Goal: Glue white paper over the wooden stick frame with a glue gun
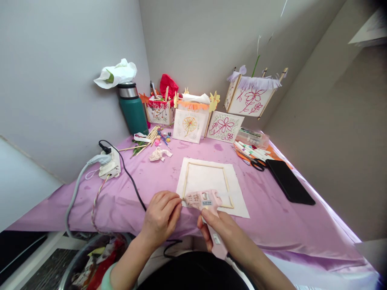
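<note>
My right hand point(222, 229) is wrapped around the handle of a pink glue gun point(208, 200), whose nozzle points left. At the nozzle's tip, my left hand point(161, 213) has its fingers pinched together; whatever they hold is hidden. Under the glue gun lies a white sheet point(205, 179) with thin wooden sticks point(226, 181) forming a square outline on it. The sheet's near left corner is covered by my left hand and the gun. A white cord runs down from the gun's handle.
A power strip point(110, 163) with cords stands left. Behind are a green bottle point(134, 108), loose sticks point(148, 141), crumpled tissue point(159, 154), decorated panels point(189, 125) and a hanging decorated box point(250, 98). Scissors point(258, 164), markers point(252, 150) and a black phone point(288, 181) lie right.
</note>
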### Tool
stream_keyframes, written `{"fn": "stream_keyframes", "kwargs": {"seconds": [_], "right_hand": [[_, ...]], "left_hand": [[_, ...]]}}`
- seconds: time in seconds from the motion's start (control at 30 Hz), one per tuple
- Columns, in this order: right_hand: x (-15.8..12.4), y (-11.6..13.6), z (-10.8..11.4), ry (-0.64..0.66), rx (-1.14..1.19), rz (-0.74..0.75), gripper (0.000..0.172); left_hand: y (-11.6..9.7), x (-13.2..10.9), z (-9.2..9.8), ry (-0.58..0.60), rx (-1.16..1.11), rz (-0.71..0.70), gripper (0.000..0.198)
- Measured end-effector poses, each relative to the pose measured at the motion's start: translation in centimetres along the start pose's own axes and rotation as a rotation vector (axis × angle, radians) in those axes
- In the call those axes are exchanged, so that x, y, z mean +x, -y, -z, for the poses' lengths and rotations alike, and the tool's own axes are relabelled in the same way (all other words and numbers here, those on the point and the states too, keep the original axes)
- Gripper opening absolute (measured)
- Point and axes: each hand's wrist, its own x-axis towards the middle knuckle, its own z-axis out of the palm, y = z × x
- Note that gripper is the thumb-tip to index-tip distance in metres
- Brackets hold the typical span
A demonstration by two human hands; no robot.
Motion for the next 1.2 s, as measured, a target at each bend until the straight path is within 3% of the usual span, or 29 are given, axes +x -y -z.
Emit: {"fn": "stream_keyframes", "kwargs": {"seconds": [0.53, 1.2], "right_hand": [[-0.16, -0.01, 0.49, -0.013, -0.02, 0.026, 0.057], [0.25, -0.46, 0.17, -0.004, 0.011, 0.024, 0.054]], "left_hand": [[0.0, 0.0, -0.11, 0.006, 0.007, -0.001, 0.019], [-0.02, -0.02, 0.09, 0.022, 0.012, -0.006, 0.02]]}}
